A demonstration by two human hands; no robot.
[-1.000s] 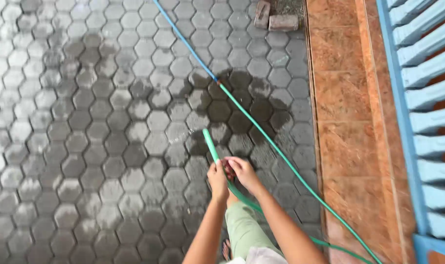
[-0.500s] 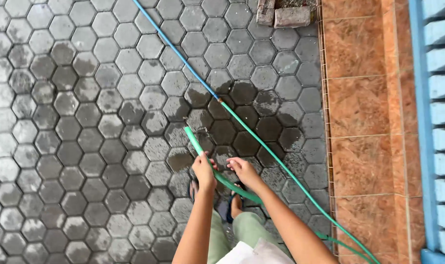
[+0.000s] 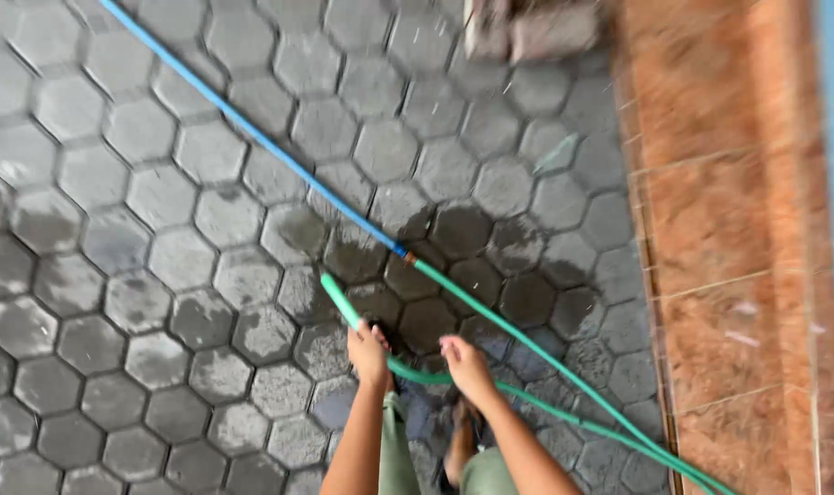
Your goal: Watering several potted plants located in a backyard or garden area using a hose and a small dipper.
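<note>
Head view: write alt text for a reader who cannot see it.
Two bare hands, left hand and right hand, hold the end section of a thin green rubber hose above wet grey hexagonal paving stones. Another stretch of it joins a blue hose at a connector, beside orange tiles.

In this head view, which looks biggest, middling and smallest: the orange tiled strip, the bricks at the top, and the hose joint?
1. Orange tiled strip, by far the largest.
2. Bricks, blurred and cut off by the top edge, so only partly seen.
3. Hose joint, a tiny piece where blue meets green.
</note>
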